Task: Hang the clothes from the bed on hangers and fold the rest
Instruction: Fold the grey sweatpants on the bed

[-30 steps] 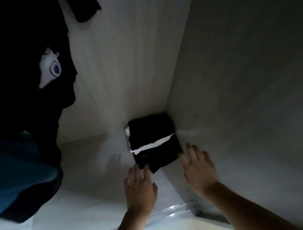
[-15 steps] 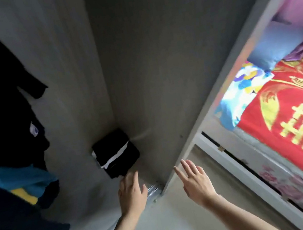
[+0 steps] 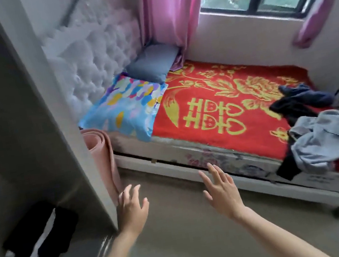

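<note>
Loosely crumpled clothes (image 3: 328,139) lie heaped on the red floral blanket (image 3: 213,91).

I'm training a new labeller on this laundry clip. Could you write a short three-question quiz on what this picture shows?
1. True or false: the right hand has a grip on a garment.
2. Where does the light blue garment lie? A) on the floor B) on the red blanket, at the end away from the pillows C) over the window sill
3. Fill in: the folded black stack sits inside the ____.

Key: 1 false, its fingers are spread and hold nothing; 2 B; 3 wardrobe.
</note>
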`<state>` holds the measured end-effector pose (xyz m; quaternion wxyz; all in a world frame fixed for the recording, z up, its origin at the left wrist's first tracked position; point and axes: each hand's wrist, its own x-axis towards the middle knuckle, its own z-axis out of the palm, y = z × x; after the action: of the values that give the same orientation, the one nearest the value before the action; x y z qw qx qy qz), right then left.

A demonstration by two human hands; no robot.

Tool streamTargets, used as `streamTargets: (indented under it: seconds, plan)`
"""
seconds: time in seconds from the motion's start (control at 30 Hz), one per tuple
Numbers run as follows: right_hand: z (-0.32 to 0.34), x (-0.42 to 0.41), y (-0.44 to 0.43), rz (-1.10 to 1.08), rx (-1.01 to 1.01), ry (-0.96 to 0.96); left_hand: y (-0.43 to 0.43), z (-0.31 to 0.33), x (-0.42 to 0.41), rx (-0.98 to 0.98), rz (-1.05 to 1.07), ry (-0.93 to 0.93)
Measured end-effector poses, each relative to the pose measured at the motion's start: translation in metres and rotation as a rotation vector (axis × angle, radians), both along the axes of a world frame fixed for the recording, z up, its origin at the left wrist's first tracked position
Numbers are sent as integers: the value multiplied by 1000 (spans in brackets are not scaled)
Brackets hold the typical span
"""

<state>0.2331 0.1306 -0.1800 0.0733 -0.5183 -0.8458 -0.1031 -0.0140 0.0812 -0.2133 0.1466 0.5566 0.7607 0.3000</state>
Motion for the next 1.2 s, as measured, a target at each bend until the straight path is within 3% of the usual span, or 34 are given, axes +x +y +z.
streamTargets:
  seconds: [0.27,0.53,0.8,1.07,1.2]
  plan:
    - [38,151,-68,-329,192,102,17,84,145,227,-375,-15]
    - [47,229,-121,-510,345,131,11,78,242,165,-734,53]
    - [47,276,-111,-632,373,45,67,66,275,82,-771,67]
    - [91,342,-26,-680,368,-64,186,75,304,114,-702,2]
    - [102,387,-3,-710,293,-177,241,66,318,76,-720,62]
